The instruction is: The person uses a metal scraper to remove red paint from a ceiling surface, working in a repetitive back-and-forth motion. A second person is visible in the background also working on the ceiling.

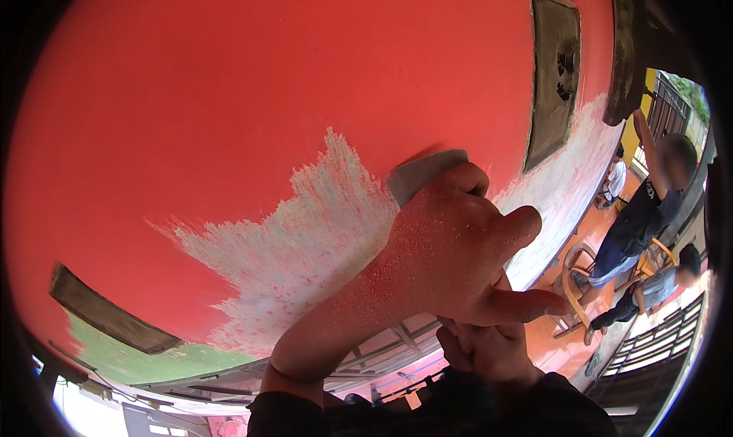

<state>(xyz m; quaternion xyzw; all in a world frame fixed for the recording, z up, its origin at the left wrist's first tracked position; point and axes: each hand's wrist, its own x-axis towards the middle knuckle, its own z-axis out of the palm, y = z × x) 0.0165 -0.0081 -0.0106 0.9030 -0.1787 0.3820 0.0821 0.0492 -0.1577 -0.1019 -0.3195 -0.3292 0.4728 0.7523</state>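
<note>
A metal scraper blade (426, 176) lies against the red painted wall (229, 104), at the upper edge of a scraped pale patch (309, 231). My left hand (452, 248) covers the tool behind the blade, fingers bent over it and thumb stuck out to the right. Reddish paint dust speckles its back and wrist. Just below, my right hand (495, 348) is curled and seems to grip the tool's lower end; the handle is mostly hidden between both hands.
Rectangular wall recesses sit at upper right (552, 82) and lower left (114, 308). Green paint (143, 357) shows along the wall's lower left. To the right, a person (641, 213) raises an arm beside wooden chairs (578, 265); another person (658, 291) is near a barred window (658, 345).
</note>
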